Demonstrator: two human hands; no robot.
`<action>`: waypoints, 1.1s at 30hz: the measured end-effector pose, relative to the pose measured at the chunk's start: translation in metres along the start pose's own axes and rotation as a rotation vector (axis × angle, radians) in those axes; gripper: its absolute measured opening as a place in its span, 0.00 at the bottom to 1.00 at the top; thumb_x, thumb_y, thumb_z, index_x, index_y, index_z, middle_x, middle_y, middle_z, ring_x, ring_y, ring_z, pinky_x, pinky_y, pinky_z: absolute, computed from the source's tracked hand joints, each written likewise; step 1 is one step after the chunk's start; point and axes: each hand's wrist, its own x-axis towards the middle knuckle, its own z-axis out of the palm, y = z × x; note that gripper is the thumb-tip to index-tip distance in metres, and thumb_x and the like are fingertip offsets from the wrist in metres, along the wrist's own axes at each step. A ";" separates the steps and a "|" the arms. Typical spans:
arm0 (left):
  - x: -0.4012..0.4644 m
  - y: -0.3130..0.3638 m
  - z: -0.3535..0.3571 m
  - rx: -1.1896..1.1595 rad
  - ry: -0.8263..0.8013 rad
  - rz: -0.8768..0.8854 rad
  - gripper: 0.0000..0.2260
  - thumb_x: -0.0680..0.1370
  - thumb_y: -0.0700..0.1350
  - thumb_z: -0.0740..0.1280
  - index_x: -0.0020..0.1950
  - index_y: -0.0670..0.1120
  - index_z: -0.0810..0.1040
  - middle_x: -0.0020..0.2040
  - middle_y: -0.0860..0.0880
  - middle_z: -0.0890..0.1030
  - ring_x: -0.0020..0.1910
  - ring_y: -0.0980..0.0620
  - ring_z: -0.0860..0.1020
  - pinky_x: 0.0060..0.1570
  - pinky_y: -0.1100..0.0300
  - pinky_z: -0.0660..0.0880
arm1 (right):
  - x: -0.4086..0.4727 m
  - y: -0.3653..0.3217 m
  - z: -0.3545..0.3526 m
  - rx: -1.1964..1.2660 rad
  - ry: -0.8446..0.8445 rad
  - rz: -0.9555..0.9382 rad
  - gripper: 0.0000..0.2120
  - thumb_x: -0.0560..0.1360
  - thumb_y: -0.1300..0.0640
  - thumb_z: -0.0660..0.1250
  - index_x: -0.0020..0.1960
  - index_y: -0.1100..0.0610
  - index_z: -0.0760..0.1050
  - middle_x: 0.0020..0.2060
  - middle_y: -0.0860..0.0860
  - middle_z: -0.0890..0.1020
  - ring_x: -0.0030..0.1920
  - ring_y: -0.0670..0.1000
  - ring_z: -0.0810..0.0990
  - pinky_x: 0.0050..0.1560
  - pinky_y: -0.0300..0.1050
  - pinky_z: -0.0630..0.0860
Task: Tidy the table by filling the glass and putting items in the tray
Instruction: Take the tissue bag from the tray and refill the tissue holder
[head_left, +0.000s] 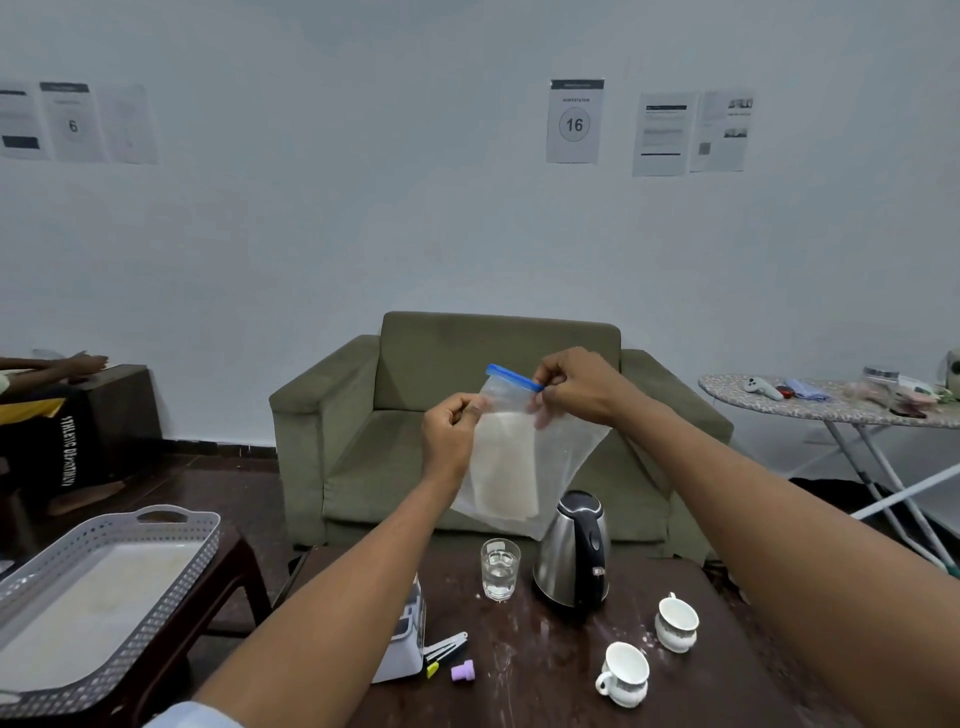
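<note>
I hold a clear zip bag (519, 457) with a blue seal strip up in front of me, above the table. My left hand (451, 436) pinches its left top edge and my right hand (571, 384) pinches the blue strip at the right. Something pale and flat lies inside the bag. Below it a glass (500, 569) holding water stands on the dark table (545, 670), beside a steel kettle (574, 553). Two white cups (677, 623) (625, 674) sit at the front right. A grey perforated tray (104, 597) rests on a stool to the left.
A white box (408, 644), a small purple piece (463, 670) and a yellow-tipped tool (444, 652) lie at the table's front left. A green armchair (363, 415) stands behind the table. An ironing board (831, 405) with items is at the right. A person sits at far left.
</note>
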 end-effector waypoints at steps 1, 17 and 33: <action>-0.003 -0.001 -0.003 -0.035 -0.045 -0.028 0.05 0.80 0.45 0.71 0.48 0.47 0.86 0.40 0.51 0.84 0.38 0.57 0.77 0.39 0.63 0.74 | 0.000 -0.001 0.000 0.074 0.001 0.021 0.07 0.74 0.69 0.65 0.46 0.61 0.80 0.38 0.54 0.90 0.42 0.53 0.90 0.49 0.47 0.84; -0.022 -0.027 -0.020 -0.251 -0.263 -0.222 0.11 0.79 0.35 0.69 0.60 0.36 0.85 0.58 0.36 0.86 0.54 0.46 0.83 0.59 0.51 0.78 | 0.009 0.019 0.013 0.054 -0.112 0.169 0.05 0.76 0.65 0.69 0.46 0.57 0.81 0.47 0.59 0.86 0.37 0.57 0.81 0.26 0.41 0.77; -0.022 -0.040 -0.057 0.028 -0.140 -0.290 0.15 0.80 0.28 0.65 0.59 0.40 0.86 0.50 0.51 0.88 0.55 0.48 0.84 0.49 0.65 0.82 | 0.016 0.041 0.017 -0.191 0.156 0.176 0.20 0.74 0.62 0.71 0.65 0.56 0.75 0.59 0.57 0.80 0.51 0.52 0.78 0.37 0.40 0.73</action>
